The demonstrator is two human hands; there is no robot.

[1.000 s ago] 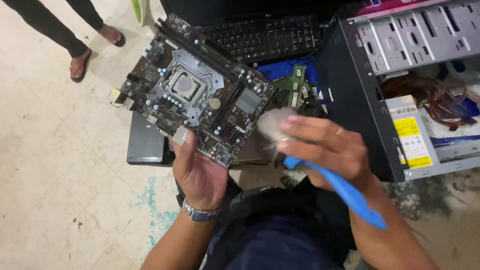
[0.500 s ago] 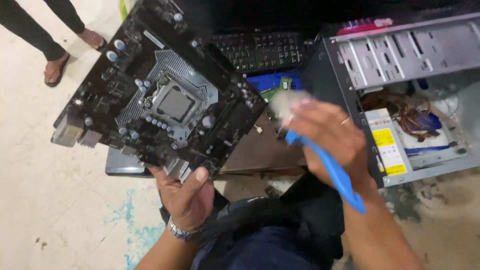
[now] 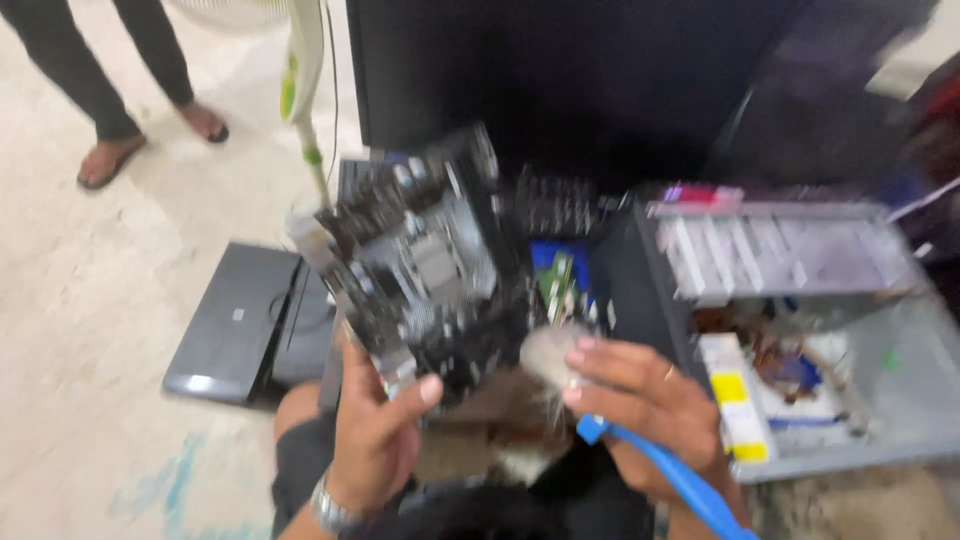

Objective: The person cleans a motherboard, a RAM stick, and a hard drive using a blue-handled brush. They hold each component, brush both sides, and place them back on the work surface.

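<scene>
My left hand (image 3: 375, 430) grips the near edge of a dark motherboard (image 3: 420, 265), which is tipped up steeply and blurred by motion. My right hand (image 3: 645, 405) holds a brush with a blue handle (image 3: 670, 475); its pale bristles (image 3: 548, 355) sit at the board's lower right corner, under my fingers. A watch shows on my left wrist. My lap lies below both hands.
An open grey computer case (image 3: 800, 330) lies on its side at the right, with cables and a yellow-labelled part inside. A black keyboard (image 3: 555, 205) and a black flat device (image 3: 235, 325) lie on the floor. A fan stand (image 3: 305, 100) and another person's legs (image 3: 110, 90) are at the far left.
The board has tilted up more steeply and swung right, toward the brush. The camera has lifted, showing more of the dark screen behind and the fan stand.
</scene>
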